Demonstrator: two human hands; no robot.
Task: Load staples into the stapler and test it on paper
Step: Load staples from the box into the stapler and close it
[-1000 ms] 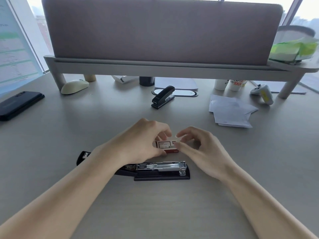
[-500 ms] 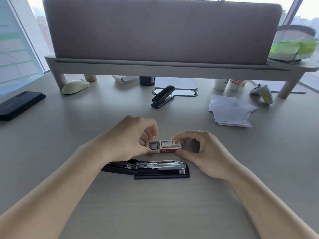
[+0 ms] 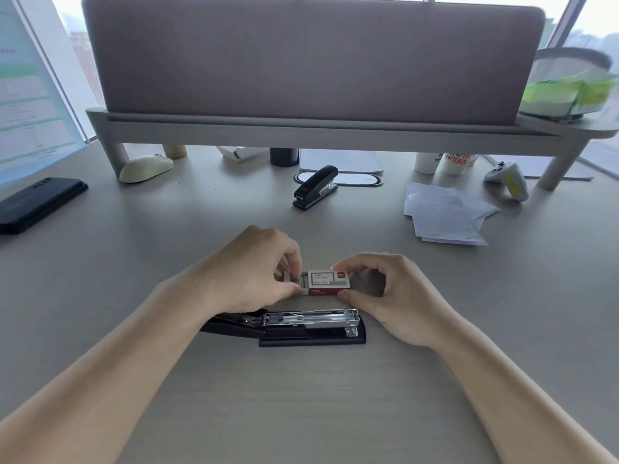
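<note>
so the stapler [image 3: 294, 326] is lying open on the bench [image 3: 301, 413], right hand [image 3: 385, 293] pinching the staple box [image 3: 326, 283] while left hand [image 3: 254, 272] fingers grip its slid-out tray, nothing loaded yet, paper [image 3: 445, 219] untouched

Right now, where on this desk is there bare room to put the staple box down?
Bare desk runs wide between the forearms, nearer than the open stapler. Another free patch lies between the phone and the left hand. It is crowded by the paper sheets, the game controller and under the shelf.
</note>
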